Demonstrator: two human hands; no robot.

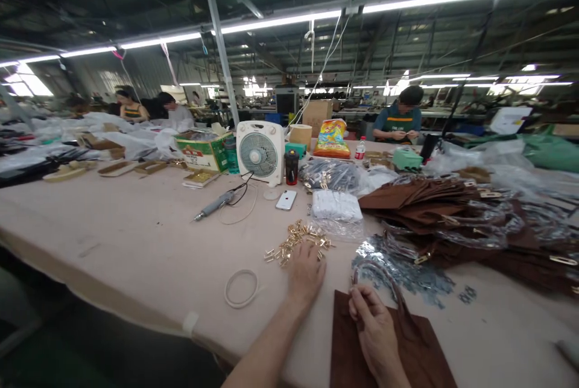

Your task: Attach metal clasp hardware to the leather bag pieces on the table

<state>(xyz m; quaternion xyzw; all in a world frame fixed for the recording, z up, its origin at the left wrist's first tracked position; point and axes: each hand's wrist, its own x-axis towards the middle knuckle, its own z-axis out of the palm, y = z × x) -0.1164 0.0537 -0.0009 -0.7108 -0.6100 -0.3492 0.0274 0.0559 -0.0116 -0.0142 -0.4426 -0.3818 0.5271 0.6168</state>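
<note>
No text is coming through legibly; print on the green box and snack bag, well beyond the left fingers, is blurring out.

Your left hand lies flat, fingertips at the gold clips; your right hand pinches a foil-wrapped handle over the brown bag.

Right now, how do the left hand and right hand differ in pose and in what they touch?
The left hand lies flat, palm down; the right hand is curled, fingertips pinched. The left hand reaches the pile of gold clips on the table; the right hand grips the handle of a brown bag. Both are bare and low over the table.
</note>
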